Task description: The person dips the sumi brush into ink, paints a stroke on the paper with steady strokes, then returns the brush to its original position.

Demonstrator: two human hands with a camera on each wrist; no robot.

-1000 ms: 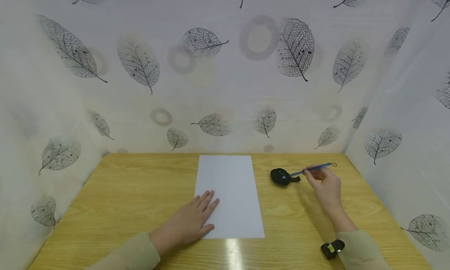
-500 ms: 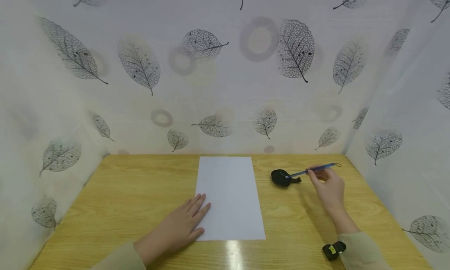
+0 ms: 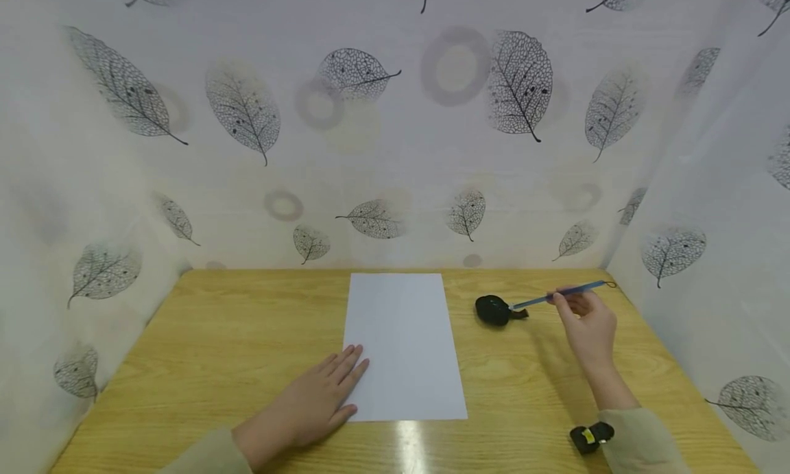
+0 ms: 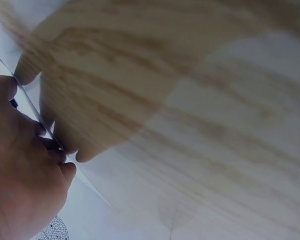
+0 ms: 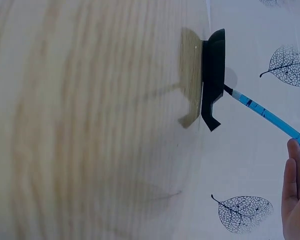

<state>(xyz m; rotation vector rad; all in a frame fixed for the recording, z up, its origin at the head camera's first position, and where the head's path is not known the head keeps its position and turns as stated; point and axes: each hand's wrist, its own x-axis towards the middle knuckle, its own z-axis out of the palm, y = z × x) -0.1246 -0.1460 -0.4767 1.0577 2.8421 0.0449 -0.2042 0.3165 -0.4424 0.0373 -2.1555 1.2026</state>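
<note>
From the head camera I have a wood-grained table (image 3: 247,323) across the lower part of the frame, with a pale leaf-printed curtain (image 3: 395,151) filling the upper part and both sides. A white sheet of paper (image 3: 407,344) lies flat just below the centre. At its lower left I see the left hand (image 3: 315,400), palm down, fingers straight and slightly spread, the fingertips resting on the paper's left edge. My left wrist feed has those fingers along the sheet's thin edge at the frame's left, with their dark reflection on the glossy surface.

Right of centre sits a black dish (image 3: 492,311) with a short handle, its handle toward the right; it stands apart from the paper. At the right of the head frame, the right hand (image 3: 589,326) pinches a blue brush (image 3: 534,301) between thumb and fingers, the shaft slanting down leftward to the dish and a thin loop (image 3: 611,285) at its raised end. On my right wrist feed, the brush's dark tip is at the dish's edge, right of centre; I can't tell how firmly it presses. A black wrist device (image 3: 591,437) with a yellow label shows at the lower right, beside the sleeve (image 3: 644,443).
</note>
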